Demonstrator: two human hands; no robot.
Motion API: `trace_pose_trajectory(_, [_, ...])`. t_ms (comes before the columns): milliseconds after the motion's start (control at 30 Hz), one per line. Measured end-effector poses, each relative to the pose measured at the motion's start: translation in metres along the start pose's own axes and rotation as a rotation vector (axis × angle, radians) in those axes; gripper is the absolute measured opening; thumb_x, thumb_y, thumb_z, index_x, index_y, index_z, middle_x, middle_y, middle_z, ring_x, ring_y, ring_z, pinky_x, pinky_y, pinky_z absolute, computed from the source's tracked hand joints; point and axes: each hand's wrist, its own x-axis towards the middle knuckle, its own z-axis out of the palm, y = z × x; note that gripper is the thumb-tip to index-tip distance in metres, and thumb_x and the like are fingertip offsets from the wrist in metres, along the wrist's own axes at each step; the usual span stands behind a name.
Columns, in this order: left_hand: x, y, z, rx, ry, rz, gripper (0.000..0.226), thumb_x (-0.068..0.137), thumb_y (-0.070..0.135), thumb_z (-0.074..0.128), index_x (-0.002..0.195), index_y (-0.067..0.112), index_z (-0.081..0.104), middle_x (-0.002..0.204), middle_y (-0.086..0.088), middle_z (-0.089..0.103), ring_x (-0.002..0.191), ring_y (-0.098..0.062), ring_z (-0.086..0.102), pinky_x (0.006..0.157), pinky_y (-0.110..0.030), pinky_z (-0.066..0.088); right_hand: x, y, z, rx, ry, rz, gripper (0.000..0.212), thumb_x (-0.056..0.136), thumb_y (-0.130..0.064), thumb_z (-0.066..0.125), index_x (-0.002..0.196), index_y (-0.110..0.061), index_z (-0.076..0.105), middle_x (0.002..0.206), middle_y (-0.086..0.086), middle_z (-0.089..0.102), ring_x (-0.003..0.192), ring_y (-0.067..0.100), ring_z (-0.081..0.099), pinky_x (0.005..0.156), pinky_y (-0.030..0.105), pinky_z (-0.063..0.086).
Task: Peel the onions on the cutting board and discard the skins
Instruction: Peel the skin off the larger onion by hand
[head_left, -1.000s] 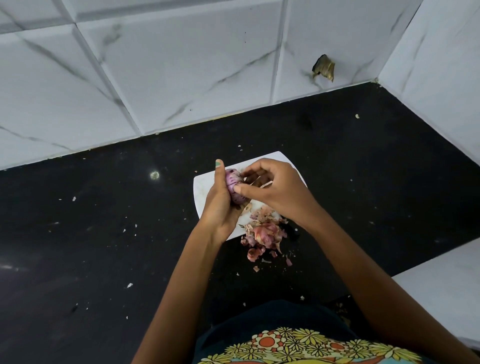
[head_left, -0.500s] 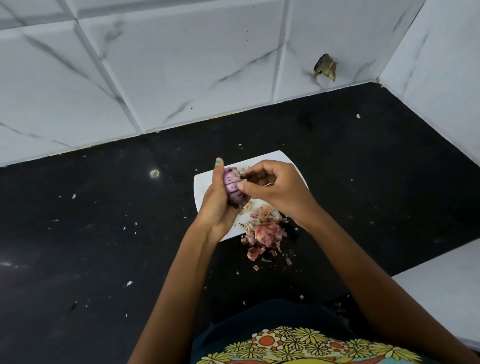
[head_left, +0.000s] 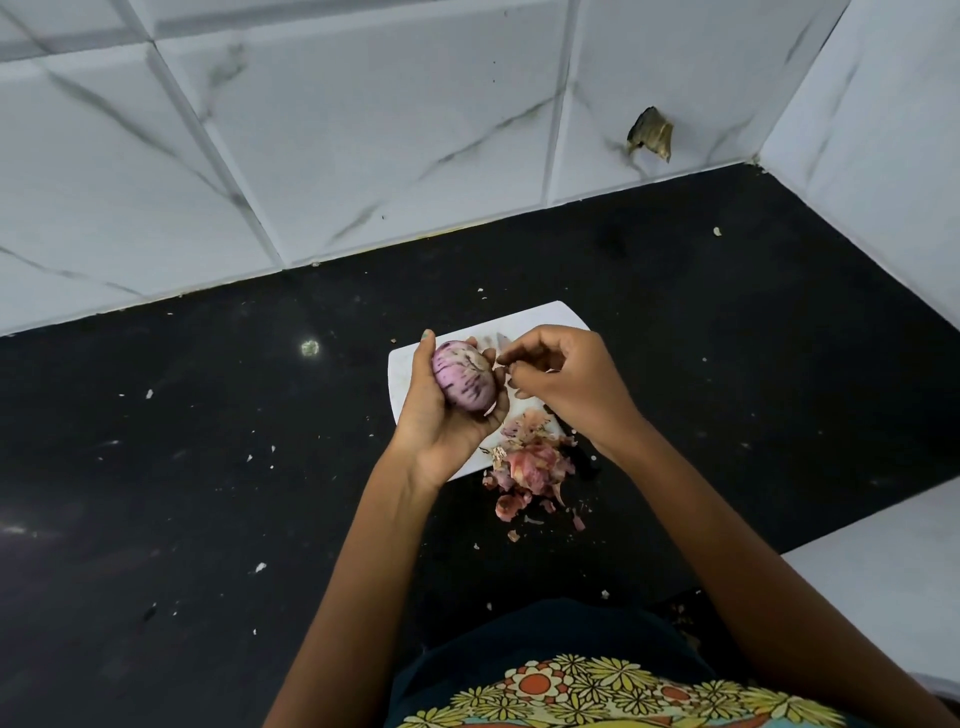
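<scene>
Partly hidden — cutting board (head_left: 410, 371) behind left hand (head_left: 441, 415) gripping onion (head_left: 464, 382).

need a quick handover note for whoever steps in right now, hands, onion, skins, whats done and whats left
Left hand: grips the onion, held up over the cutting board.
Right hand: fingers curled, pinching what looks like a small scrap of skin just right of the onion.
Onion: mostly peeled, purple-white flesh showing; a little skin may remain at its right edge.
Skins: piled on the near edge of the board and spilling onto the black counter.
Done: most of this onion's skin is off.
Left: strip the last bits, then discard the pile. No other onions in view.
</scene>
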Motion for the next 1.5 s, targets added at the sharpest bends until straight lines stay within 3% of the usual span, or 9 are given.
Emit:
trace_pose_trajectory(200, [0.001, 0.002, -0.01, -0.16, -0.098, -0.101, 0.043, 0.091, 0.055, 0.042, 0.089, 0.018, 0.064, 0.087, 0.002, 0.066, 0.071, -0.014, 0.062, 0.079, -0.03, 0.047, -0.008, 0.012, -0.006, -0.063, 0.042, 0.022, 0.027, 0.083, -0.014, 0.044, 0.063, -0.002, 0.058, 0.061, 0.022, 0.053, 0.054, 0.021, 0.045, 0.053, 0.034, 0.035])
trace_pose_trajectory(367, [0.002, 0.001, -0.014, -0.191, -0.137, -0.12, 0.05, 0.092, 0.055, 0.038, 0.091, 0.016, 0.069, 0.095, 0.001, 0.07, 0.072, -0.014, 0.065, 0.077, -0.03, 0.052, -0.011, 0.025, -0.005, -0.248, -0.015, 0.054, 0.042, 0.096, -0.027, 0.05, 0.06, -0.007, 0.058, 0.038, -0.009, 0.043, 0.039, 0.006, 0.037, 0.046, 0.024, 0.03])
trace_pose_trajectory(567, [0.002, 0.0, -0.015, -0.196, -0.128, -0.102, 0.049, 0.092, 0.053, 0.038, 0.095, 0.015, 0.07, 0.104, -0.001, 0.071, 0.071, -0.014, 0.067, 0.074, -0.03, 0.054, -0.009, 0.028, -0.008, -0.305, -0.114, 0.092, 0.009, 0.095, -0.016, 0.054, 0.101, -0.018, 0.061, 0.079, -0.002, 0.067, 0.069, 0.008, 0.064, 0.061, 0.02, 0.049])
trace_pose_trajectory(667, [0.001, -0.001, -0.015, -0.196, -0.11, -0.094, 0.055, 0.093, 0.056, 0.034, 0.093, 0.015, 0.071, 0.107, -0.003, 0.071, 0.081, -0.018, 0.071, 0.078, -0.034, 0.054, -0.008, 0.027, -0.008, -0.328, -0.148, 0.026, 0.011, 0.092, -0.019, 0.058, 0.099, -0.014, 0.066, 0.095, -0.003, 0.064, 0.085, 0.006, 0.061, 0.075, 0.023, 0.049])
trace_pose_trajectory(800, [-0.001, -0.001, -0.013, -0.178, -0.09, -0.087, 0.08, 0.089, 0.071, 0.02, 0.081, 0.014, 0.075, 0.111, -0.007, 0.071, 0.096, -0.023, 0.07, 0.093, -0.041, 0.045, -0.012, 0.015, -0.005, -0.186, 0.046, -0.156, 0.008, 0.089, -0.011, 0.062, 0.094, -0.013, 0.067, 0.087, -0.007, 0.064, 0.081, 0.003, 0.06, 0.069, 0.011, 0.044])
trace_pose_trajectory(1033, [-0.005, 0.004, -0.007, 0.046, -0.035, -0.15, 0.096, 0.076, 0.087, 0.013, 0.11, 0.014, 0.065, 0.109, -0.008, 0.071, 0.098, -0.026, 0.069, 0.096, -0.048, 0.042, -0.008, -0.002, -0.01, -0.309, -0.132, -0.325, 0.042, 0.075, -0.02, 0.074, 0.116, -0.019, 0.065, 0.112, -0.009, 0.062, 0.108, 0.005, 0.052, 0.091, 0.02, 0.042])
trace_pose_trajectory(1167, [-0.01, 0.005, -0.001, 0.203, -0.07, -0.184, 0.101, 0.071, 0.091, 0.016, 0.119, 0.015, 0.064, 0.11, -0.011, 0.07, 0.103, -0.028, 0.064, 0.092, -0.053, 0.046, -0.006, -0.01, -0.008, -0.258, -0.158, -0.341, 0.035, 0.074, -0.009, 0.078, 0.108, -0.011, 0.07, 0.104, -0.002, 0.065, 0.098, 0.005, 0.059, 0.087, 0.017, 0.048])
trace_pose_trajectory(1367, [-0.011, 0.009, 0.0, 0.386, -0.163, -0.186, 0.086, 0.079, 0.079, 0.031, 0.121, 0.01, 0.063, 0.082, -0.008, 0.066, 0.075, -0.026, 0.066, 0.102, -0.057, 0.04, -0.003, -0.013, -0.015, -0.235, -0.118, -0.32, 0.027, 0.073, -0.014, 0.08, 0.098, -0.009, 0.072, 0.092, 0.0, 0.066, 0.081, 0.006, 0.065, 0.076, 0.027, 0.055])
trace_pose_trajectory(1500, [-0.008, 0.005, 0.0, 0.416, -0.154, -0.187, 0.081, 0.08, 0.078, 0.031, 0.112, 0.014, 0.069, 0.088, -0.006, 0.068, 0.074, -0.022, 0.061, 0.101, -0.054, 0.04, -0.003, -0.015, -0.016, -0.174, -0.134, -0.312, 0.018, 0.074, -0.011, 0.078, 0.09, -0.006, 0.073, 0.085, 0.002, 0.065, 0.074, 0.011, 0.066, 0.071, 0.033, 0.057])
